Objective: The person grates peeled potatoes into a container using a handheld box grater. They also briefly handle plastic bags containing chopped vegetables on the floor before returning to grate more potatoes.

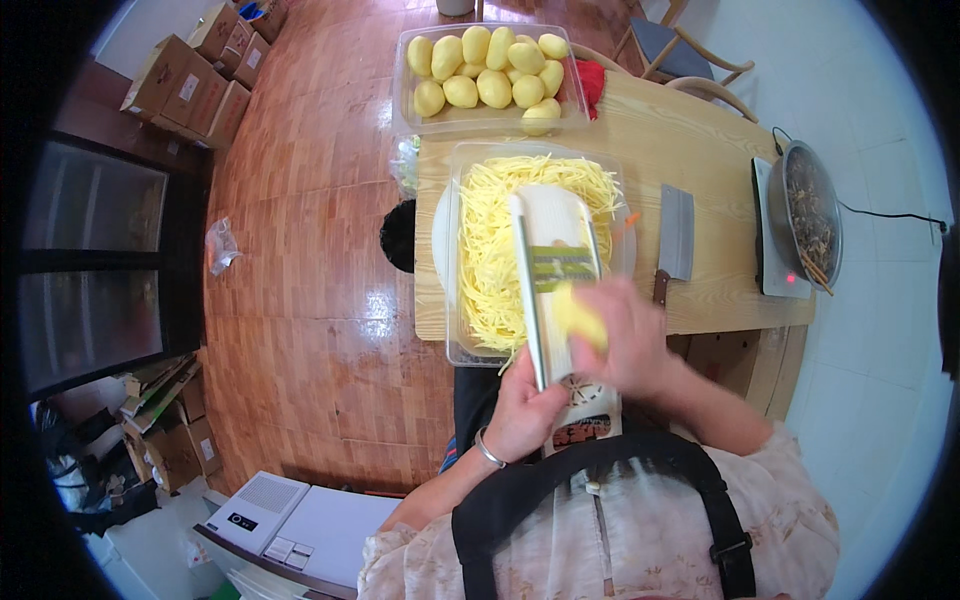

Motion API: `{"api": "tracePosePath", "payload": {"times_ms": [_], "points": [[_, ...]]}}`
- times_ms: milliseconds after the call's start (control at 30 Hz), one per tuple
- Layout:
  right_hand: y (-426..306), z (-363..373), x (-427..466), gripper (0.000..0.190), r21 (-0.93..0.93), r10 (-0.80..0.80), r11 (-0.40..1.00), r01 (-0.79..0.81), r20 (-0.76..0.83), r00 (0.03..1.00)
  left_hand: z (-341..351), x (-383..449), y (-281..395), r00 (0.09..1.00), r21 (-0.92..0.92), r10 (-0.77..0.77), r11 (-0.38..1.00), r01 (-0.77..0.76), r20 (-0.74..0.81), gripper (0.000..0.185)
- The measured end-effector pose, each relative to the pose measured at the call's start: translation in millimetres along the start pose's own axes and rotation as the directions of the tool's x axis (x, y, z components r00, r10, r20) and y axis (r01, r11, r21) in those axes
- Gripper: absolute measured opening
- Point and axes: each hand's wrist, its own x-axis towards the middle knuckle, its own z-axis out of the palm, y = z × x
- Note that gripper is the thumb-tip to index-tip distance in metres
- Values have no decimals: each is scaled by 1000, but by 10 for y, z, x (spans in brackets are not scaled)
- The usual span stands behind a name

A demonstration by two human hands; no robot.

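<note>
My left hand [526, 412] grips the lower end of a white mandoline grater [564, 217], which has green blade strips across its middle. The grater slants up over a clear plastic tub [453, 300] heaped with pale yellow potato shreds [486, 247]. Against the grater's lower half, below the blades, my right hand [626, 334] holds a peeled potato [576, 315]; hand and potato are blurred. Beyond the shreds, a second clear tub [487, 126] holds several whole peeled potatoes [493, 88].
A cleaver [676, 232] lies on the wooden table [720, 300] right of the tub. Farther right, a metal basin [804, 199] with chopsticks stands on an induction cooker [766, 225]. A black bin [399, 236] stands at the table's left edge. Cardboard boxes [180, 90] are stacked far left.
</note>
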Motion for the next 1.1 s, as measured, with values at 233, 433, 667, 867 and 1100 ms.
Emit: {"api": "tracePosePath", "payload": {"times_ms": [233,433,667,867,1100], "points": [[262,60,235,42,-55,10,998,-9,17,1000,132,-19,57,1000,-86,-13,996,11,-25,67],[814,339,641,41,-64,176,982,-179,-51,983,182,63,49,999,-2,-34,999,34,1,68],[352,100,208,32,22,38,999,-38,19,999,121,137,105,999,-70,-43,997,44,17,68],[339,81,307,28,14,101,995,-101,7,995,126,147,148,997,13,-74,997,74,-17,66],[810,204,662,35,-49,323,945,-323,7,946,191,232,156,996,168,-16,986,2,86,67]]}}
